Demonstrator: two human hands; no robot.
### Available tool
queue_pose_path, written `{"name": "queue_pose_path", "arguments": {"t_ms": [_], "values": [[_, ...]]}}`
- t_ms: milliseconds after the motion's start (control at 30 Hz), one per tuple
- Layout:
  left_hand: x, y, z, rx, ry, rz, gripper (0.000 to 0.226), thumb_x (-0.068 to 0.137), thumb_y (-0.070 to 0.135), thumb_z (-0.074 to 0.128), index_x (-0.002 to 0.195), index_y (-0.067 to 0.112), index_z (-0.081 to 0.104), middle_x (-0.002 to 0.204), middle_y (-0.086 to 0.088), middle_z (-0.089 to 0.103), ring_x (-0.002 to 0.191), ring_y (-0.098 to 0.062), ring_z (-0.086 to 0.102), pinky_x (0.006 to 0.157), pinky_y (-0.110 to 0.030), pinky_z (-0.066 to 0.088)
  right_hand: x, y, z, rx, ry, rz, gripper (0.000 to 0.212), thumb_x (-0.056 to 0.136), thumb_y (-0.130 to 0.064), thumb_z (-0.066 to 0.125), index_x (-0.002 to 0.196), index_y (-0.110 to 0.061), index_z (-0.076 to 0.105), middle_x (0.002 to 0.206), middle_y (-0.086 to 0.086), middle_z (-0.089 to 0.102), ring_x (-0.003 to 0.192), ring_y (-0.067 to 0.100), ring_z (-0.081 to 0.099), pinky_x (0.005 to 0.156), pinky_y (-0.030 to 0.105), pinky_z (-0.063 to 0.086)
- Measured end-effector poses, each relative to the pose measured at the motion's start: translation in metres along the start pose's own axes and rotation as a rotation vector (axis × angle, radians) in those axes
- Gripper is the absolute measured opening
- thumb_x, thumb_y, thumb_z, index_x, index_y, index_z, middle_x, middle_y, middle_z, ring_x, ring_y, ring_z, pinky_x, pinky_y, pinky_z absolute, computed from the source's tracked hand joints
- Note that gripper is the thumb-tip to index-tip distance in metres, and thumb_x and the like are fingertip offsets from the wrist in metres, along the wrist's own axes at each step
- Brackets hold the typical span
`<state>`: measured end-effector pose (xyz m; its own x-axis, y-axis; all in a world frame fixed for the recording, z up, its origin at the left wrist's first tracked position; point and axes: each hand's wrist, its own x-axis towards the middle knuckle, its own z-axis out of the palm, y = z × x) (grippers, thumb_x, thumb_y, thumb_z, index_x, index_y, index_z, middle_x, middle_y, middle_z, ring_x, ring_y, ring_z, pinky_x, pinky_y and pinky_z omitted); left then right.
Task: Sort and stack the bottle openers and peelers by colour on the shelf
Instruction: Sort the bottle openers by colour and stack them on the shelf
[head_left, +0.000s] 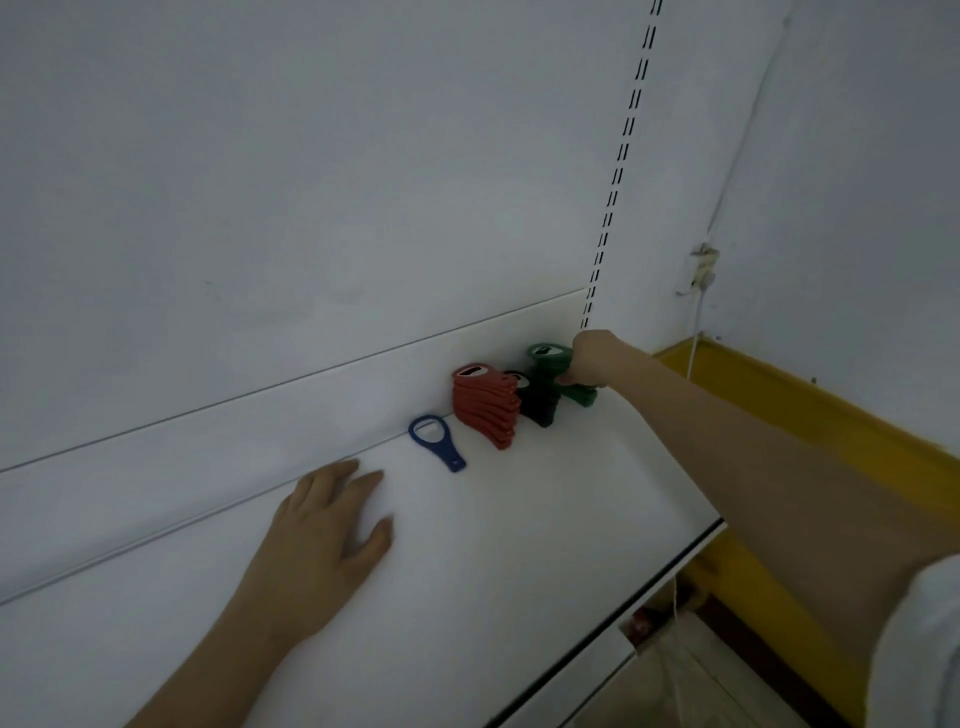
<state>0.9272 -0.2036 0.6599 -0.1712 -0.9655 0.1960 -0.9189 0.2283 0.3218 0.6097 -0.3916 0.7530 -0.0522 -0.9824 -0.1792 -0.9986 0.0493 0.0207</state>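
Note:
On the white shelf (519, 519), against the back panel, stand a tall stack of red openers (485, 405), a low dark stack (535, 402) and a green stack (548, 366). My right hand (589, 358) reaches far in and grips the green stack from its right side, fingers curled round it. A single blue bottle opener (435, 441) lies flat to the left of the red stack. My left hand (327, 519) rests flat on the shelf, fingers straight, a little short of the blue opener and holding nothing.
The shelf's front edge (675, 566) runs diagonally at the right, with a yellow ledge (779, 405) and lower items beyond it. A slotted upright (618, 171) rises behind the stacks. A cable and socket (701, 270) hang on the right wall.

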Motion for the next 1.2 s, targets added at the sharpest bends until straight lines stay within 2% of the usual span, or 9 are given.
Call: {"name": "queue_pose_path", "arguments": {"t_ms": [167,233,300,433,633,733,900,1200], "values": [[0.001,-0.001,0.000,0.010,0.006,-0.002,0.073,0.086,0.070,0.028,0.142,0.028,0.050,0.148,0.003,0.044,0.137,-0.016,0.037,0.112,-0.034,0.032,0.007,-0.002,0.004,0.076,0.018,0.028,0.040,0.079,-0.037,0.077,0.072,-0.007,0.050,0.073,0.005,0.051,0.061,0.016,0.049,0.054,0.025,0.041],[0.001,-0.001,0.001,0.005,0.013,0.001,0.072,0.086,0.069,0.029,0.141,0.028,0.052,0.147,0.003,0.045,0.136,-0.016,0.038,0.112,-0.035,0.033,0.006,-0.006,-0.002,0.053,-0.036,0.027,0.042,0.079,-0.038,0.078,0.086,-0.005,0.054,0.077,0.006,0.052,0.073,0.020,0.055,0.061,0.028,0.045],[0.001,-0.002,0.002,-0.006,0.029,0.005,0.071,0.086,0.068,0.031,0.140,0.028,0.053,0.145,0.004,0.046,0.135,-0.016,0.040,0.111,-0.035,0.034,0.006,-0.010,-0.009,0.015,-0.089,0.011,0.048,0.080,-0.042,0.077,0.100,-0.005,0.055,0.089,0.009,0.055,0.086,0.024,0.056,0.070,0.030,0.048],[0.000,-0.002,0.002,-0.008,0.033,0.008,0.071,0.086,0.069,0.030,0.141,0.029,0.052,0.147,0.004,0.044,0.137,-0.015,0.038,0.112,-0.033,0.032,0.011,-0.019,-0.018,-0.036,-0.179,0.022,0.062,0.084,-0.048,0.070,0.122,-0.001,0.054,0.105,0.012,0.053,0.098,0.027,0.057,0.090,0.036,0.052],[0.000,-0.004,0.003,-0.022,0.039,0.015,0.071,0.087,0.069,0.030,0.142,0.030,0.051,0.147,0.006,0.043,0.137,-0.013,0.037,0.112,-0.032,0.031,0.013,-0.024,-0.027,-0.075,-0.231,0.058,0.081,0.083,-0.049,0.072,0.138,0.003,0.043,0.133,0.019,0.051,0.119,0.032,0.055,0.095,0.038,0.048],[0.000,-0.005,0.004,-0.025,0.040,0.022,0.070,0.087,0.068,0.031,0.142,0.030,0.051,0.147,0.006,0.044,0.137,-0.014,0.038,0.112,-0.033,0.032,0.014,-0.022,-0.028,-0.056,-0.257,0.077,0.087,0.083,-0.049,0.072,0.142,0.005,0.038,0.140,0.020,0.047,0.124,0.034,0.052,0.097,0.040,0.047],[0.000,-0.004,0.004,-0.025,0.042,0.021,0.070,0.087,0.068,0.030,0.142,0.030,0.051,0.147,0.006,0.043,0.138,-0.013,0.037,0.112,-0.033,0.031,0.014,-0.026,-0.033,-0.046,-0.335,0.068,0.079,0.086,-0.056,0.065,0.136,0.002,0.045,0.132,0.019,0.052,0.114,0.031,0.056,0.097,0.039,0.050],[0.000,-0.004,0.004,-0.028,0.045,0.024,0.070,0.087,0.068,0.030,0.141,0.029,0.051,0.147,0.006,0.043,0.137,-0.014,0.037,0.112,-0.033,0.031,0.005,-0.036,-0.041,-0.168,-0.342,0.086,0.075,0.096,-0.051,0.052,0.146,0.002,0.033,0.145,0.018,0.043,0.130,0.031,0.047,0.106,0.038,0.042]]}}
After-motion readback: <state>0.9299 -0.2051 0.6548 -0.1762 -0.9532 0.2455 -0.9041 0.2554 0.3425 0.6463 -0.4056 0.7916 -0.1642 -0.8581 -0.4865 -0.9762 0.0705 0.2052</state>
